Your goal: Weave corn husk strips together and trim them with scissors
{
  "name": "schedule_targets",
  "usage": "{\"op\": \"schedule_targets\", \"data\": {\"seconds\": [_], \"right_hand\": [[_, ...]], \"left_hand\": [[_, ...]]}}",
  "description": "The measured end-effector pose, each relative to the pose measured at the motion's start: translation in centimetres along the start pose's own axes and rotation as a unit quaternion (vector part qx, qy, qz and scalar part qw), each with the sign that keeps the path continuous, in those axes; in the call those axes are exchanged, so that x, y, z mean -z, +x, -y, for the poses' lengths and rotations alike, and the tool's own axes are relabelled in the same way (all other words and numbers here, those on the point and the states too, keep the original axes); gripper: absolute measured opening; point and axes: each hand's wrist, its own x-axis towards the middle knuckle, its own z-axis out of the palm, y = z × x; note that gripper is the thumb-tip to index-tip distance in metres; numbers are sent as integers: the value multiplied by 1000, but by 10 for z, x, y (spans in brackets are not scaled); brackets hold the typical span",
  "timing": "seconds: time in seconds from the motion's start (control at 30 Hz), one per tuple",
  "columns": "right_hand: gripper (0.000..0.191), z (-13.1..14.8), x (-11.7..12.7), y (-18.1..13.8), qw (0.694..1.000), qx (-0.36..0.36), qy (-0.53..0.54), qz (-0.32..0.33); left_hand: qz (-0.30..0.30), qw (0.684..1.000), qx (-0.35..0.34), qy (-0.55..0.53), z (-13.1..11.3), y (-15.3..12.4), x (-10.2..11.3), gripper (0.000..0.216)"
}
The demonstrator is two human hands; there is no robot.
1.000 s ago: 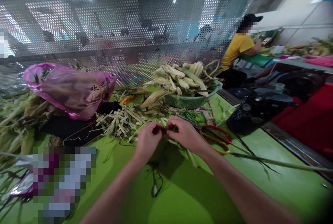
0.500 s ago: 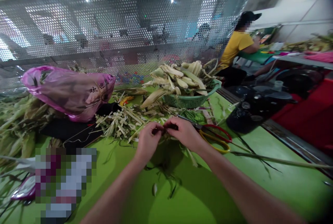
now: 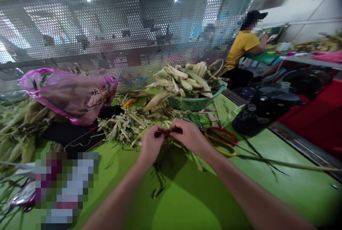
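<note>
Above the green table (image 3: 184, 201), my left hand (image 3: 151, 143) and my right hand (image 3: 188, 136) meet with fingertips pinched together. Something small and dark sits between the fingers, too hidden to name. Below them, thin dark strips (image 3: 159, 182) show against the table; whether they hang from my fingers or lie there I cannot tell. Scissors (image 3: 220, 141) with one red and one yellow handle lie beside my right wrist. Chopped pale husk scraps (image 3: 123, 128) are heaped just beyond my left hand.
A green basket (image 3: 188, 104) piled with corn husks (image 3: 187, 76) stands behind my hands. On the left are a pink plastic bag (image 3: 72, 92) and more husks (image 3: 20, 126). A black container (image 3: 256, 116) stands at the right edge. A person in yellow (image 3: 243, 46) sits beyond.
Both hands stay pinched together in almost the same place. The dark strips below them have shifted slightly left and look bunched into a narrower shape.
</note>
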Motion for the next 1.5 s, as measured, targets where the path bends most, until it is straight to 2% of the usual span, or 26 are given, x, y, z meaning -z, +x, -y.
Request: {"op": "schedule_targets", "data": {"seconds": [0.37,0.53,0.67,0.83,1.0,1.3,1.5], "right_hand": [[6,6,6,-2,1000,-17,20,15],[21,5,6,0,999,24,42,2],[25,3,7,0,999,45,6,7],[24,6,8,-1,999,27,-28,-8],[25,7,9,-1,999,28,-39,13],[18,6,11,0,997,30,-60,28],[14,5,9,0,995,55,-78,35]], "left_hand": [[1,1000,0,11,-4,-1,0,18],[10,1000,18,-20,-7,-1,0,15],[19,997,37,-60,-6,0,-1,11],[16,997,38,-68,-3,0,-2,12],[15,997,30,-69,-3,0,-3,12],[5,1000,-16,6,-5,-2,-2,15],[0,998,-39,44,-6,-3,-2,16]]}}
